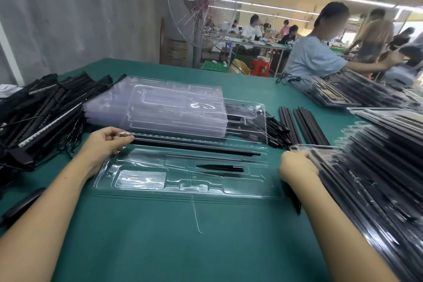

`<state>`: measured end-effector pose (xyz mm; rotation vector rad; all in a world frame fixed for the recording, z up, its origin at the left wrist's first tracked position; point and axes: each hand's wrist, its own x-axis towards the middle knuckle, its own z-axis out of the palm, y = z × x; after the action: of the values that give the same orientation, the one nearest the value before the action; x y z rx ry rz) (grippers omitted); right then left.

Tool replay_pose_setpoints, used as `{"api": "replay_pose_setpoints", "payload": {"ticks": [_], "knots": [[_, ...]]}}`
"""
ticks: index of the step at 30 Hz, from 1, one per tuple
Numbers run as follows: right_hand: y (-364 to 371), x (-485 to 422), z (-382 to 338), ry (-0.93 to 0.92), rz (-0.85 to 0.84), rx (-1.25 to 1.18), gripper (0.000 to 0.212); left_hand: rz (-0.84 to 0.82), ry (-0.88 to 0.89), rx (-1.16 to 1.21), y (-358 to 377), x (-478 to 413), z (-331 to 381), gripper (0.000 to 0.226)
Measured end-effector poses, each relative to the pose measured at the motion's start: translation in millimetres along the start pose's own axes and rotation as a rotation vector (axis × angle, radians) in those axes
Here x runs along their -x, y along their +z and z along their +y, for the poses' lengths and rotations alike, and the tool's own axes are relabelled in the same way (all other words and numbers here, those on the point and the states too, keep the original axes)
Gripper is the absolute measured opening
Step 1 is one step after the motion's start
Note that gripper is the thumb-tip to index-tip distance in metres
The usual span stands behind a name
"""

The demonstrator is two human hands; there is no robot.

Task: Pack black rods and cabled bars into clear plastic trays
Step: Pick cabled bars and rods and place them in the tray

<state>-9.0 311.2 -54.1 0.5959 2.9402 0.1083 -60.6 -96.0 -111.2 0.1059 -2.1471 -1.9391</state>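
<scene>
A clear plastic tray (142, 186) lies on the green table in front of me. A long black rod (196, 147) lies along its far edge and a short black rod (219, 168) sits in a slot at its right. My left hand (105, 144) pinches the tray's far left edge by the long rod's end. My right hand (297, 166) grips the near corner of a packed tray on the blurred stack of filled trays (377, 167) at the right.
Cabled bars (43, 112) are heaped at the left. A stack of empty clear trays (174, 107) sits behind the open tray. Loose black rods (297, 126) lie at centre right. Another person (318, 52) works across the table; a fan (201, 2) stands behind.
</scene>
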Motion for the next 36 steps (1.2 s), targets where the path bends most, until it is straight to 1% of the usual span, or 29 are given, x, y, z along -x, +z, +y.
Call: {"api": "replay_pose_setpoints", "payload": {"ticks": [2, 5, 7, 8, 9, 10, 12, 14, 15, 16, 17, 18, 20, 21, 25, 27, 30, 33, 35, 36], "knots": [[0, -1, 4, 0.001, -0.040, 0.022, 0.040, 0.000, -0.004, -0.009, -1, -1, -2, 0.013], [-1, -2, 9, -0.047, -0.098, 0.003, 0.035, -0.003, -0.006, -0.012, -1, -2, -3, 0.014], [-6, -5, 11, -0.087, -0.069, -0.034, 0.026, -0.009, -0.004, -0.016, -1, -3, -4, 0.014], [-11, -6, 12, -0.100, -0.008, -0.089, 0.018, -0.011, -0.004, -0.016, -1, -2, -4, 0.014], [-18, -8, 12, -0.113, 0.091, -0.203, 0.013, -0.012, -0.004, -0.014, -1, -3, -4, 0.014], [-26, -10, 10, -0.136, 0.224, -0.364, 0.013, -0.015, -0.005, -0.013, -1, -3, -4, 0.015], [-41, -13, 3, -0.190, 0.551, -0.676, 0.019, -0.024, -0.008, -0.013, -2, -3, -4, 0.018], [-54, -18, -4, -0.218, 0.817, -0.831, 0.019, -0.031, -0.008, -0.015, -1, -2, -3, 0.026], [-58, -23, -7, -0.216, 0.889, -0.875, 0.018, -0.032, -0.008, -0.015, -1, -2, -3, 0.031], [-60, -30, -10, -0.198, 0.912, -0.908, 0.016, -0.031, -0.008, -0.014, -1, -2, -4, 0.034], [-60, -38, -12, -0.165, 0.886, -0.931, 0.015, -0.030, -0.008, -0.016, -1, -2, -4, 0.034], [-57, -48, -13, -0.123, 0.821, -0.948, 0.016, -0.028, -0.008, -0.024, -1, -3, -5, 0.032], [-48, -67, -12, -0.054, 0.651, -0.943, 0.018, -0.020, 0.000, -0.069, -1, -3, -6, 0.027], [-41, -76, -12, -0.050, 0.575, -0.909, 0.019, -0.019, 0.003, -0.094, 0, -3, -7, 0.026], [-21, -97, -11, -0.142, 0.402, -0.766, 0.023, -0.045, 0.004, -0.167, 7, -4, -4, 0.022], [-18, -101, -11, -0.174, 0.354, -0.739, 0.028, -0.033, 0.013, -0.214, 10, -4, -1, 0.020], [-23, -104, -14, -0.161, 0.399, -0.780, 0.032, -0.001, 0.047, -0.259, 20, -1, 3, 0.018], [-29, -93, -21, -0.029, 0.572, -0.879, 0.032, 0.036, 0.071, -0.265, 33, 4, 9, 0.018], [-29, -82, -28, 0.015, 0.700, -0.836, 0.033, 0.045, 0.070, -0.262, 42, 7, 12, 0.019], [-27, -76, -30, 0.000, 0.746, -0.788, 0.033, 0.049, 0.068, -0.263, 45, 8, 12, 0.020]]}}
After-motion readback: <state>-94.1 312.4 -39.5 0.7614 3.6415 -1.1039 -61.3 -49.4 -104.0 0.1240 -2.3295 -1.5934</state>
